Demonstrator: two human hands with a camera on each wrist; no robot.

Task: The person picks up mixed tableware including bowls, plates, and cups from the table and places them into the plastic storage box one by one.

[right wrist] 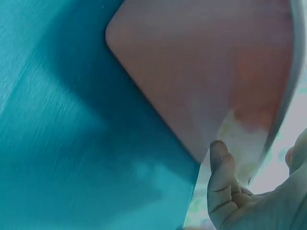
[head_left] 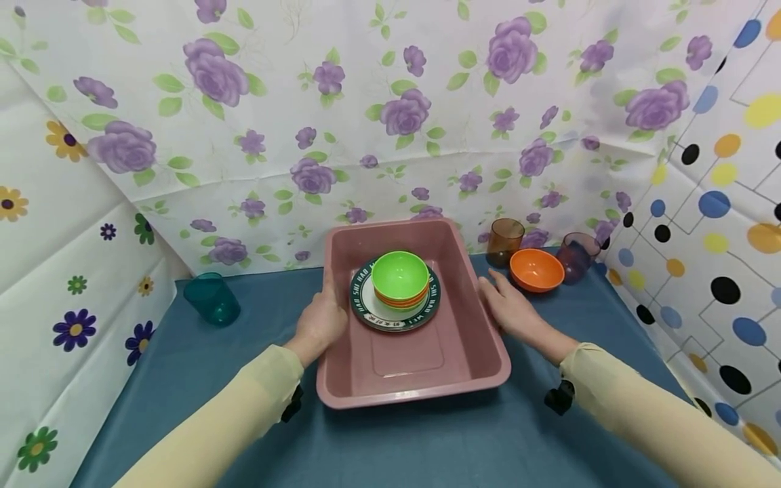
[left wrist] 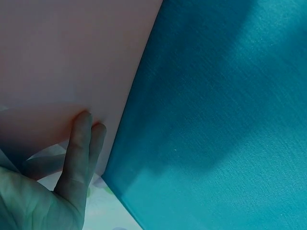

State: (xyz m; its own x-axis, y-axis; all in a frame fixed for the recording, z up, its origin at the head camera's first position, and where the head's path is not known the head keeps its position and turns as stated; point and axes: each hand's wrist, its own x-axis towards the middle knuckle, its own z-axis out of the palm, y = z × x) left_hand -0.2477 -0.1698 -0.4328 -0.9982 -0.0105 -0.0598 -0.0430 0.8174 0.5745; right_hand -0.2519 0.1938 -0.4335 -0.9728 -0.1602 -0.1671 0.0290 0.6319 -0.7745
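Observation:
A pink rectangular plastic basin (head_left: pixel 407 390) stands in the middle of the blue-covered table. My left hand (head_left: pixel 320 318) holds its left rim; in the left wrist view two fingers (left wrist: pixel 78 148) lie against the outer wall. On the opposite side, my right hand (head_left: pixel 509 305) grips the right rim, its fingers (right wrist: pixel 221 179) low beside the outer wall and the thumb on the rim's other side. Inside the basin, toward the back, lies a dark-rimmed plate (head_left: pixel 361 298) with white lettering. Stacked bowls stand on it, a green bowl (head_left: pixel 401 274) uppermost and orange edges below.
Right of the basin, near the back wall, are an orange bowl (head_left: pixel 537 270), a brown see-through cup (head_left: pixel 504 240) and a purple see-through cup (head_left: pixel 575 257). A teal cup (head_left: pixel 212 298) lies tilted at the left. Patterned sheets (head_left: pixel 366 122) enclose the back and sides.

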